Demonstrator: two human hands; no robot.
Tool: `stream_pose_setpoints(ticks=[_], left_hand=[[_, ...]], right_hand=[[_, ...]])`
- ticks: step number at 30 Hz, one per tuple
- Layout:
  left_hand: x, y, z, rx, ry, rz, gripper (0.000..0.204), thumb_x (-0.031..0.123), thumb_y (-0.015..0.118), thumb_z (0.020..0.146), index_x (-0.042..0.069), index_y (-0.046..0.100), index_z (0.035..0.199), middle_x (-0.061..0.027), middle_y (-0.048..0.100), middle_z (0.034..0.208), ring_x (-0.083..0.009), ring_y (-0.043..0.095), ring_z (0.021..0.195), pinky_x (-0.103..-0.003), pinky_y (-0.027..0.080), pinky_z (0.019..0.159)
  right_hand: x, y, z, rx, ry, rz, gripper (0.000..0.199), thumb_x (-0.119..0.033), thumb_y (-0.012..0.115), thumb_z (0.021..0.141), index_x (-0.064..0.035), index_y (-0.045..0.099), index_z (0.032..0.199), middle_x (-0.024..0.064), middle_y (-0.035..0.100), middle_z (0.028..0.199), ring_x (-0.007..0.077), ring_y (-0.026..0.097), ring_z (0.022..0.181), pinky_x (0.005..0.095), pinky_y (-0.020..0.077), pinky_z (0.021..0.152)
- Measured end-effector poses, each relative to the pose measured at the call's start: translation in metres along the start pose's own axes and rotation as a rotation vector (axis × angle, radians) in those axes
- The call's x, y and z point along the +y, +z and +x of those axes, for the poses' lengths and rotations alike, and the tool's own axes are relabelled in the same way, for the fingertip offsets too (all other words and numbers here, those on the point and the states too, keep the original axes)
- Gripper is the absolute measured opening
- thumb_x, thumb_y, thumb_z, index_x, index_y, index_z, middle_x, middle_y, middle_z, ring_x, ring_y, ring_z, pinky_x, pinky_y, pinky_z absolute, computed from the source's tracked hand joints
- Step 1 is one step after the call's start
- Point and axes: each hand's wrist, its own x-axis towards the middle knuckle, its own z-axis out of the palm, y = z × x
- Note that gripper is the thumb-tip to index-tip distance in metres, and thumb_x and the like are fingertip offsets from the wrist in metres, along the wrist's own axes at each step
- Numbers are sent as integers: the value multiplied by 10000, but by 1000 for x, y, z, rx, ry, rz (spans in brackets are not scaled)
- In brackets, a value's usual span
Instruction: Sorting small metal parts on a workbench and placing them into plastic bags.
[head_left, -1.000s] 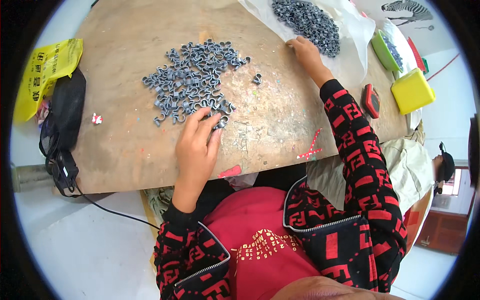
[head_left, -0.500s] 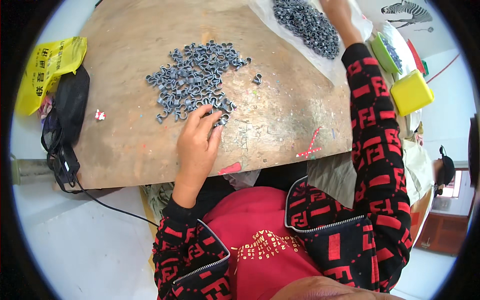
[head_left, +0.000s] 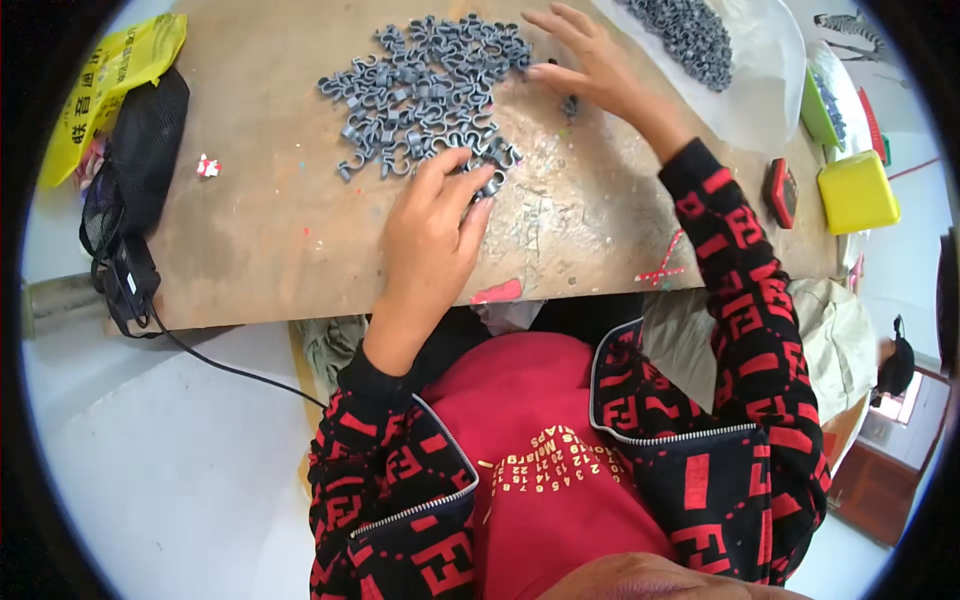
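A spread pile of small grey plastic clips (head_left: 420, 95), curved and open at one side, covers the middle of the wooden table (head_left: 250, 240). At the pile's near right edge is my left hand (head_left: 437, 225), its thumb and bent fingers closed round a grey plastic clip (head_left: 497, 181). Above the table, just right of the pile, my right hand (head_left: 590, 70) has its fingers spread and nothing visible in them. One loose clip (head_left: 570, 106) lies below the right palm, partly hidden by it.
A second heap of clips (head_left: 685, 35) rests on white plastic sheeting (head_left: 755, 100) at the far right. Nearby are a red-and-black object (head_left: 780, 193), a yellow container (head_left: 858, 193) and a green basket (head_left: 822, 110). A black bag (head_left: 150, 150) and yellow bag (head_left: 120, 85) hang at the left edge.
My right hand has come back from the far heap to the pile's right side, fingers spread. The left hand stays at the pile's near edge. The whole view has shifted.
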Motion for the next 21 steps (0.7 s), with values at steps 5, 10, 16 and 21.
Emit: stream_pose_setpoints(ticks=[5,10,16,21], left_hand=[[-2,2,5,-3,13,20,283,25,725,821,15,705,1103,-142,632,1209,-305,677,962,-397,526,840],[2,1,3,-5,-24,20,286,22,731,818,26,713,1104,-146,633,1208,-301,682,953,-385,534,821],[0,0,0,-25,-56,-4,278,27,733,823,31,718,1100,-141,635,1211,-303,673,978,-386,530,847],[0,-3,4,2,-102,-70,286,25,713,850,34,713,1136,-145,631,1236,-304,641,1054,-363,516,884]], right_hand=[[-63,16,29,-125,175,275,800,-550,748,832,-177,495,1494,301,381,1526,437,358,1421,507,346,1141],[-72,32,24,-121,-11,198,586,-474,696,873,-159,627,1362,215,478,1473,427,445,1342,532,335,1130],[-82,35,4,45,-121,271,353,-227,715,857,-93,702,1184,192,628,1261,384,575,1144,471,461,988],[-80,38,4,197,-219,131,191,-117,688,886,-117,691,1077,118,629,1061,335,624,972,428,515,858]])
